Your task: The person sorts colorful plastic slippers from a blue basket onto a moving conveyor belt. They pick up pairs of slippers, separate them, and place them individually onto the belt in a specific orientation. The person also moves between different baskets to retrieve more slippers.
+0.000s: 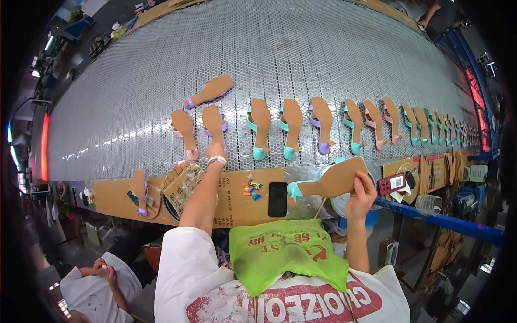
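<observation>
My right hand [362,196] is closed on the toe end of a turquoise heeled sandal [334,178], its tan sole turned up and its heel pointing left. Out over the conveyor reaches my left hand [217,151], a band around its wrist. It is closed around the heel end of a lilac sandal [214,119] lying sole up; the fingertips are partly hidden. Just left lies a pink sandal [184,129], and another lilac sandal [210,90] rests slantwise beyond them. A row of turquoise, lilac and pink sandals [291,126] stretches to the right.
A metal mesh conveyor [269,48] spans the view. Along its near edge, a cardboard strip [242,210] bears a black phone [278,199], wrapped candies [252,189] and a lone sandal [140,191]. A red phone [392,184] sits by a blue rail [447,222]. Another person [97,285] is at lower left.
</observation>
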`<state>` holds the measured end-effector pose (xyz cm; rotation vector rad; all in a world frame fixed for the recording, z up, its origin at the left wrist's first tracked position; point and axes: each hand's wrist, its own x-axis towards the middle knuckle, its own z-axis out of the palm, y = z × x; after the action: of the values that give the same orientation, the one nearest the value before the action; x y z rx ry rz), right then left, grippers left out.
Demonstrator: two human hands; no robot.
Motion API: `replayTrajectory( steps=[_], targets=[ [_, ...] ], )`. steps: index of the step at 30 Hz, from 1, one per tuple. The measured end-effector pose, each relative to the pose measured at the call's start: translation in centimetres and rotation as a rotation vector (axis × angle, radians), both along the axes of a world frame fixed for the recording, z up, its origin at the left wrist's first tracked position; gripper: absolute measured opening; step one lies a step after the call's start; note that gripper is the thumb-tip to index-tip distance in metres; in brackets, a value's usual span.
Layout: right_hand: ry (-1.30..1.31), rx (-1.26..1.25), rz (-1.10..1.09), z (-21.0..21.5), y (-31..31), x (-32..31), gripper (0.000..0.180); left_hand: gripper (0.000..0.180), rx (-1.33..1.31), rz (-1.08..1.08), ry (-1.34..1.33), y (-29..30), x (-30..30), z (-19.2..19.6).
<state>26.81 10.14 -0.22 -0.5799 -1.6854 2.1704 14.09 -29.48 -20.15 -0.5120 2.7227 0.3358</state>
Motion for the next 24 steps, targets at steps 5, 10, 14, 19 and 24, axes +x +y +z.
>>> replayTrajectory(
  steps=[5,10,14,19,24],
  targets=[
    [0.010,0.028,0.018,0.3,-1.5,-0.3,0.018,0.024,0.039,-0.060,0.024,1.2,0.5,0.7],
    [-0.015,0.002,0.036,1.5,-3.1,-0.7,0.018,0.035,0.065,-0.077,-0.098,1.0,-0.1,1.5],
    [-0.016,0.004,0.064,2.0,-4.8,-0.9,0.017,0.051,0.111,-0.092,0.230,0.9,0.7,2.0],
    [-0.051,0.007,0.143,1.5,-7.3,-1.1,0.016,0.063,0.285,0.005,0.003,-0.2,0.2,2.2],
    [-0.089,0.092,0.179,1.8,-9.5,-0.7,0.014,0.067,0.068,0.082,0.275,-1.5,-1.4,3.3]
  ],
)
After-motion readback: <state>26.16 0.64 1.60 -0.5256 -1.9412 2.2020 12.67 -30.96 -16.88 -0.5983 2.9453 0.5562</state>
